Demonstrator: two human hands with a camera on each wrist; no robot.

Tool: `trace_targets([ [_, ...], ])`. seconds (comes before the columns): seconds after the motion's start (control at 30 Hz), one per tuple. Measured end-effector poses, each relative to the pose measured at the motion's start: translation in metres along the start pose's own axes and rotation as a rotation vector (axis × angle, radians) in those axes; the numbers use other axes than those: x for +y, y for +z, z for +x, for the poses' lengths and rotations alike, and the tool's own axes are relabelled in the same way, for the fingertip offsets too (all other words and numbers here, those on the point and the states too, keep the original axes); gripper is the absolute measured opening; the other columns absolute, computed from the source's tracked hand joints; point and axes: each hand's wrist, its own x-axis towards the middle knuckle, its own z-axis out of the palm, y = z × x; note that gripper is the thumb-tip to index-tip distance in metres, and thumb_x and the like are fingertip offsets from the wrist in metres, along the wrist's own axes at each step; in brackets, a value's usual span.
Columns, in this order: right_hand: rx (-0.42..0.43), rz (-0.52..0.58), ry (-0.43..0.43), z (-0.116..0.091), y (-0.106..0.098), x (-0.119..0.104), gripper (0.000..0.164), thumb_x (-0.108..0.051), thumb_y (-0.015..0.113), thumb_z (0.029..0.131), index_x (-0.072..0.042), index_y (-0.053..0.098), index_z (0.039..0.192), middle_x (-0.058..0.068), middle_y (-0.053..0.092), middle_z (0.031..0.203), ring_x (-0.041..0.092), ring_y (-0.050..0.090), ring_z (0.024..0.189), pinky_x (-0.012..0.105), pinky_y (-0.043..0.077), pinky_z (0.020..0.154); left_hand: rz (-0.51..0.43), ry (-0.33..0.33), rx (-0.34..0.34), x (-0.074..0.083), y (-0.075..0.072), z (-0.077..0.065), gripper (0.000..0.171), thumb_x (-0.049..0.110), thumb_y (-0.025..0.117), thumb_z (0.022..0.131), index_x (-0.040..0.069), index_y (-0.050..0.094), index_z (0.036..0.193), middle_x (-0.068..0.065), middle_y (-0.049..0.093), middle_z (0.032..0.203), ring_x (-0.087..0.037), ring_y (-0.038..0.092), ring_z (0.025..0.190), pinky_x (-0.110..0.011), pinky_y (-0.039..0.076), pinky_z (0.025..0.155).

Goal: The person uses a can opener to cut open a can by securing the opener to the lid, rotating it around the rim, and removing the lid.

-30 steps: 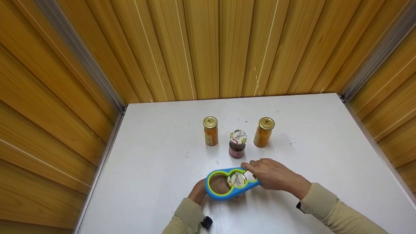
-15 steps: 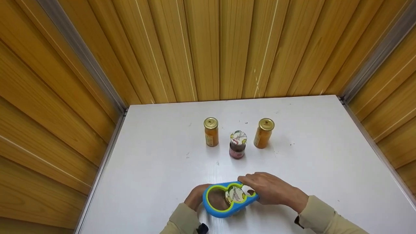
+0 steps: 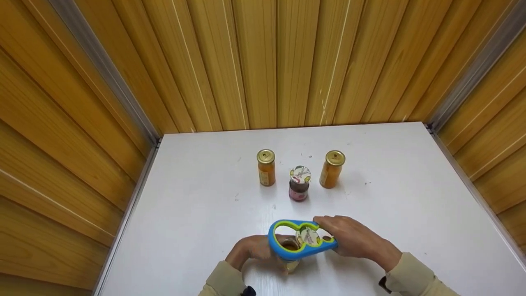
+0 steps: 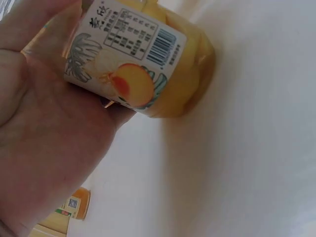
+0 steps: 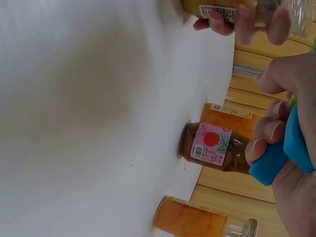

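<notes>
My left hand (image 3: 255, 247) grips a glass jar of yellow peach pieces (image 4: 133, 59), its label printed with a peach and a barcode. The jar is tilted, low over the table. Its threaded mouth is bare in the right wrist view. My right hand (image 3: 354, 237) holds a blue jar opener (image 3: 292, 255) with a green inner edge, fingers curled round its narrow end. Inside the opener's middle ring sits a white patterned lid (image 3: 310, 236), apart from the jar's mouth. In the head view the opener's large ring overlaps the mouth.
Behind my hands stand three lidded jars: an orange one with a gold lid (image 3: 266, 168), a dark one with a pink label (image 3: 298, 193), and another orange one (image 3: 331, 170). The white table (image 3: 197, 197) is bounded by wood-patterned walls (image 3: 254, 61).
Both hands first came nearer my body with the jar and opener. Then the opener, carrying the lid, shifted right and away from the jar, whose open mouth now shows.
</notes>
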Motion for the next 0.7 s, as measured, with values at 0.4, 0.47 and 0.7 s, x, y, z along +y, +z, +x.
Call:
trace_targets([
  [0.4, 0.062, 0.013, 0.102, -0.022, -0.001, 0.016, 0.069, -0.011, 0.086, 0.082, -0.002, 0.054, 0.142, 0.012, 0.067, 0.132, 0.026, 0.068, 0.112, 0.048, 0.056, 0.095, -0.058, 0.018, 0.042, -0.006, -0.003, -0.019, 0.062, 0.002, 0.083, 0.082, 0.017, 0.061, 0.137, -0.001, 0.063, 0.137, -0.008, 0.055, 0.126, -0.030, 0.033, 0.115],
  [0.47, 0.062, 0.017, 0.122, -0.025, -0.001, 0.018, 0.068, -0.011, 0.087, 0.082, -0.002, 0.053, 0.141, 0.012, 0.067, 0.130, 0.025, 0.068, 0.110, 0.048, 0.057, 0.094, -0.055, 0.034, 0.060, -0.007, -0.005, -0.023, 0.059, 0.002, 0.084, 0.081, 0.017, 0.062, 0.134, -0.005, 0.063, 0.137, -0.009, 0.055, 0.125, -0.030, 0.034, 0.115],
  [0.7, 0.048, 0.028, 0.201, -0.033, -0.003, 0.019, 0.070, -0.012, 0.087, 0.082, -0.004, 0.052, 0.142, 0.011, 0.068, 0.129, 0.024, 0.067, 0.107, 0.049, 0.056, 0.095, -0.073, 0.049, 0.150, -0.012, -0.010, -0.041, 0.055, 0.002, 0.084, 0.081, 0.016, 0.063, 0.130, -0.013, 0.061, 0.137, -0.013, 0.054, 0.124, -0.032, 0.035, 0.114],
])
